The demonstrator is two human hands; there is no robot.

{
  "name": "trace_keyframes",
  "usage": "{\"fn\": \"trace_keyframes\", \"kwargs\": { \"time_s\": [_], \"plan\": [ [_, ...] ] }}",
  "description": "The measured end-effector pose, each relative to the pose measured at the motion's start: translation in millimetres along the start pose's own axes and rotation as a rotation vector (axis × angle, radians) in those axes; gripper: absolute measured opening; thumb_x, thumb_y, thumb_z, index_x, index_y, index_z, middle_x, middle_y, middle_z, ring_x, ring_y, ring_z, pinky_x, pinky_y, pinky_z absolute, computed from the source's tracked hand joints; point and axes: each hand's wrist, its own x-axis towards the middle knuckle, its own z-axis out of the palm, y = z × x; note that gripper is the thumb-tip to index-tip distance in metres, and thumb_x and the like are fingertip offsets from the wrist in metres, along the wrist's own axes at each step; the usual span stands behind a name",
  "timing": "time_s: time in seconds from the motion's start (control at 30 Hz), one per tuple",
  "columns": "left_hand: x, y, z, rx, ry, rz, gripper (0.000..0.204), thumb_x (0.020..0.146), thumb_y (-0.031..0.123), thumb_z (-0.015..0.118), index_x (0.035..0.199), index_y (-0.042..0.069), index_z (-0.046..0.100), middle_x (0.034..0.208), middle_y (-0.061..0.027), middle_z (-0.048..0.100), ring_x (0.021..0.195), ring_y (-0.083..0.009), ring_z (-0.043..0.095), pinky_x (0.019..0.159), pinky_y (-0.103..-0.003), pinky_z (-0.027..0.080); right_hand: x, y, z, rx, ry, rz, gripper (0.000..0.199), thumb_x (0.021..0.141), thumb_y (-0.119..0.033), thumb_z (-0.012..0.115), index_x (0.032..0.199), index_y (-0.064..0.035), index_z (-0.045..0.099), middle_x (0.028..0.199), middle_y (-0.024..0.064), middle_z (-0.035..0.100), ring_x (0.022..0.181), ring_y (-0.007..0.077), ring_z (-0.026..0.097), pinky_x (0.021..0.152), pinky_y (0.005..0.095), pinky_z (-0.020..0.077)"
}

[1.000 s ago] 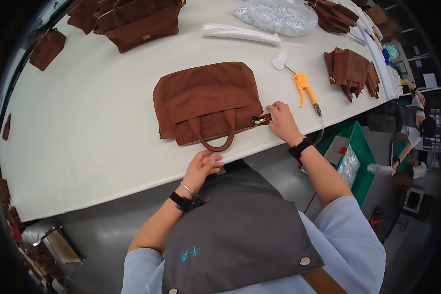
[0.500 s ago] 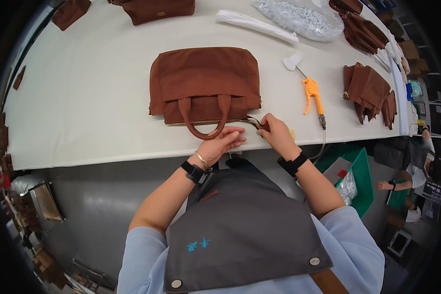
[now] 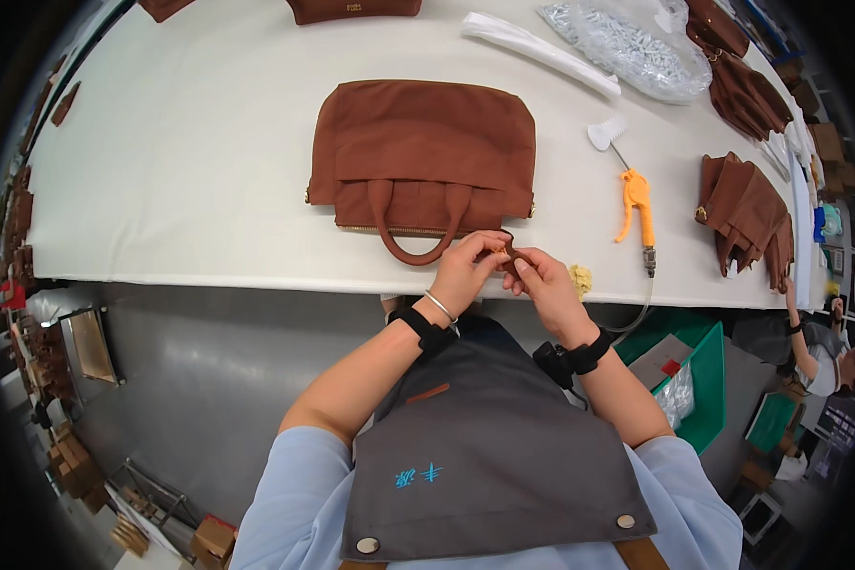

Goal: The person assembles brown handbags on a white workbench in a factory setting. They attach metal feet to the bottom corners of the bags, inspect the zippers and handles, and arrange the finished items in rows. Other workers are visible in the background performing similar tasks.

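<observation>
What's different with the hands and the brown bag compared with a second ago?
The left hand came up off the table edge to join the right hand. A second ago only the right hand touched the small brown strap piece at the bag's corner; now both pinch it at the front edge of the table. The brown handbag and orange air gun stayed where they lay.

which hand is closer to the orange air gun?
Right. The right hand is just left of the orange air gun, near the table edge; the left hand is farther left, beyond it.
</observation>
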Motion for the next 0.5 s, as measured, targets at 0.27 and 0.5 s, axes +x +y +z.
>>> {"fn": "trace_keyframes", "kwargs": {
  "time_s": [0.27, 0.5],
  "plan": [
    [-8.5, 8.4, 28.7, 0.111, 0.397, 0.012, 0.009, 0.084, 0.006, 0.067, 0.091, 0.0, 0.065, 0.106, -0.0124, 0.063, 0.09, -0.024, 0.063, 0.08, -0.032, 0.05, 0.9, -8.0, 6.3, -0.317, 0.216, -0.197, 0.015, 0.095, -0.007, 0.055, 0.105, 0.0019, 0.061, 0.087, 0.0035, 0.067, 0.072, 0.0083, 0.06, 0.062, 0.0219, 0.0446],
    [-20.8, 17.8, 41.5, 0.513, 0.612, 0.078, 0.01, 0.085, 0.018, 0.069, 0.087, 0.008, 0.068, 0.122, -0.0174, 0.052, 0.109, -0.0341, 0.047, 0.092, -0.042, 0.036, -8.1, -5.1, -0.9, -0.318, 0.316, -0.299, 0.016, 0.096, -0.009, 0.056, 0.105, 0.0027, 0.061, 0.093, 0.0064, 0.069, 0.078, 0.0106, 0.064, 0.064, 0.0224, 0.0459]
  ]
}}
